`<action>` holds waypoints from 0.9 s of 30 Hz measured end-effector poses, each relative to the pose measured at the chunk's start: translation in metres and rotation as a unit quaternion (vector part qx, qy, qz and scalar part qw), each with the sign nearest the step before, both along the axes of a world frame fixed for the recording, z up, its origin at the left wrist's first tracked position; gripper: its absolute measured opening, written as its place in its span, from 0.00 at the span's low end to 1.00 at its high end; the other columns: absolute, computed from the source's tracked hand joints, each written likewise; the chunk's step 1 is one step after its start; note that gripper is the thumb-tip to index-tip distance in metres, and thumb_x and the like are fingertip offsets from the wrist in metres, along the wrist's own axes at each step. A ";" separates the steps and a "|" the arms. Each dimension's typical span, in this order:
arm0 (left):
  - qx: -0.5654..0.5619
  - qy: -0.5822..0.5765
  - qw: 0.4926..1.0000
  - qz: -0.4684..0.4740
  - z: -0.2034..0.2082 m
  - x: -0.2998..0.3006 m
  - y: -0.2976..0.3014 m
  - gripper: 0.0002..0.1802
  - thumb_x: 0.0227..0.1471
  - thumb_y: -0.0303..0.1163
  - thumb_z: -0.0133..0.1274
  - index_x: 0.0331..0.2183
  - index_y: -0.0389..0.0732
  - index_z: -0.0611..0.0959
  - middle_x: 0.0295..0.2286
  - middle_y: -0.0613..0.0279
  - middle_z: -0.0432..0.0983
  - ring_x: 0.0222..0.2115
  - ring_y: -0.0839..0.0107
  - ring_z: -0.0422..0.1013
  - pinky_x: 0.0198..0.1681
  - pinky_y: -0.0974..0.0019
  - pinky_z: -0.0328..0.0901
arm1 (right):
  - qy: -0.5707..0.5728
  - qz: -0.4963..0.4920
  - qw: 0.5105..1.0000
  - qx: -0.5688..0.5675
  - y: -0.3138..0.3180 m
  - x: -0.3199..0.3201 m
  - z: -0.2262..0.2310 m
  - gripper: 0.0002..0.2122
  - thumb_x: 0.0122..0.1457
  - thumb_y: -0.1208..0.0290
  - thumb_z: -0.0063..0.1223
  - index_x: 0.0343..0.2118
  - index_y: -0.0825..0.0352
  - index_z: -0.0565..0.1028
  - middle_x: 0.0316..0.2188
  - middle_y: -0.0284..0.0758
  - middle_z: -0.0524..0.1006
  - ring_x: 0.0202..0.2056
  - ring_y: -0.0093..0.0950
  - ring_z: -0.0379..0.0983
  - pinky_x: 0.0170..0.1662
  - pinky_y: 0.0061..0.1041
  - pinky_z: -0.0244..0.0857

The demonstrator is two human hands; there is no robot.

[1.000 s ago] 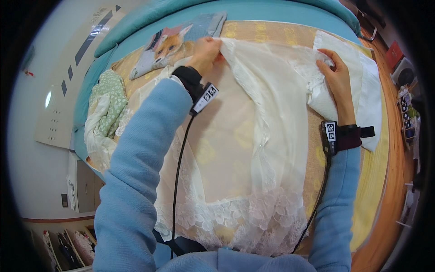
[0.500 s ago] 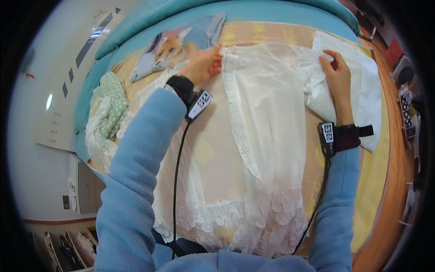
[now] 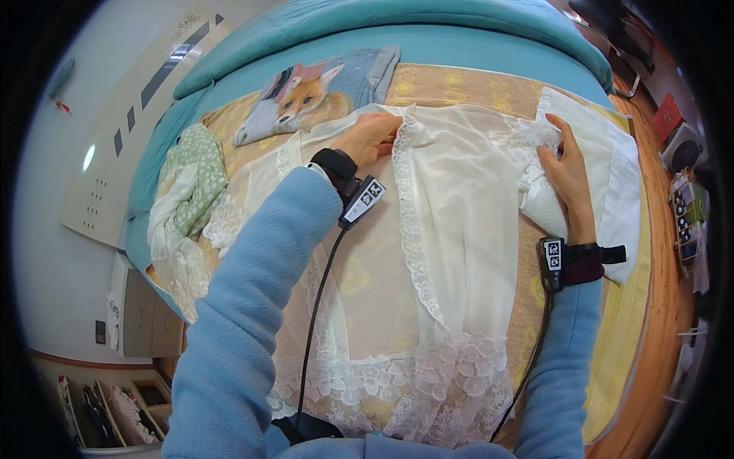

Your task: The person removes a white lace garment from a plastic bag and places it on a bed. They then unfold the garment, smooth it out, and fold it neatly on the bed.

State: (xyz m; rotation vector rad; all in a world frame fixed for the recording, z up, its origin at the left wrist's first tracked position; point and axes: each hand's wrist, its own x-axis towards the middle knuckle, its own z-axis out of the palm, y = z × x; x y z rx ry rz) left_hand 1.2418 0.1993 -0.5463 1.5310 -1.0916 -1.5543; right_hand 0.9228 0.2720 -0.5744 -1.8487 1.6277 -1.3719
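Head view: white sheer blouse (image 3: 470, 222) spread below and right of fox shirt (image 3: 310, 99). Left hand (image 3: 365, 138) at lace edge (image 3: 410, 229), grip unclear; right hand (image 3: 569, 164) by lace sleeve (image 3: 533, 170), thumb and forefinger parted. Probably light, slippery, snag-prone; best taken gently, off trim.

No words or numbers can be read for sure. A white tag (image 3: 364, 201) by the left hand (image 3: 372, 138) and a white tag (image 3: 552, 252) by the right hand (image 3: 567, 164) both have black square patterns, and any print there is too tiny. Faint writing (image 3: 185, 25) at the top of the pale board (image 3: 103, 172) is too blurry.
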 end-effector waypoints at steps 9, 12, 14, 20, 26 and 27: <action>-0.029 0.086 0.990 0.105 -0.004 -0.008 0.003 0.05 0.51 0.24 0.47 0.30 0.34 0.76 0.27 0.58 0.74 0.24 0.69 0.73 0.23 0.68 0.68 | -0.023 0.019 0.999 -0.031 -0.002 -0.001 -0.004 0.20 0.52 0.79 0.49 0.51 0.64 0.71 0.28 0.24 0.68 0.25 0.14 0.55 0.29 0.14 0.53; -0.106 -0.162 0.978 0.077 -0.011 0.000 0.002 0.08 0.50 0.25 0.46 0.32 0.30 0.74 0.29 0.49 0.76 0.29 0.58 0.75 0.28 0.60 0.69 | -0.019 -0.001 0.999 -0.037 -0.003 -0.002 -0.004 0.18 0.53 0.78 0.50 0.49 0.64 0.73 0.24 0.23 0.67 0.23 0.14 0.55 0.27 0.14 0.53; -0.248 -0.328 0.907 0.086 -0.019 0.002 0.000 0.10 0.48 0.27 0.48 0.32 0.29 0.74 0.30 0.43 0.75 0.32 0.51 0.74 0.34 0.56 0.68 | -0.026 -0.011 0.999 -0.039 -0.003 -0.002 -0.005 0.17 0.53 0.78 0.50 0.47 0.64 0.74 0.21 0.23 0.66 0.22 0.14 0.55 0.26 0.14 0.53; -0.325 -0.483 0.812 0.047 -0.034 0.013 -0.005 0.12 0.47 0.30 0.49 0.30 0.28 0.74 0.33 0.36 0.74 0.37 0.44 0.71 0.42 0.51 0.65 | -0.013 -0.044 0.998 -0.036 -0.005 -0.001 -0.007 0.14 0.54 0.77 0.52 0.45 0.65 0.75 0.20 0.23 0.66 0.23 0.13 0.59 0.28 0.14 0.55; -0.299 -0.457 0.836 0.044 -0.024 0.034 0.000 0.12 0.46 0.31 0.51 0.30 0.31 0.76 0.30 0.41 0.76 0.32 0.47 0.73 0.36 0.55 0.66 | -0.069 -0.022 0.997 -0.021 -0.009 0.000 -0.009 0.11 0.57 0.71 0.53 0.42 0.68 0.75 0.25 0.26 0.73 0.28 0.15 0.66 0.33 0.14 0.61; -0.272 -0.439 0.856 0.033 -0.022 0.035 0.002 0.12 0.45 0.32 0.52 0.29 0.31 0.76 0.29 0.42 0.76 0.31 0.48 0.73 0.35 0.56 0.66 | -0.096 -0.010 0.995 -0.029 -0.010 0.001 -0.009 0.10 0.58 0.70 0.52 0.40 0.69 0.76 0.25 0.27 0.73 0.28 0.16 0.67 0.33 0.15 0.62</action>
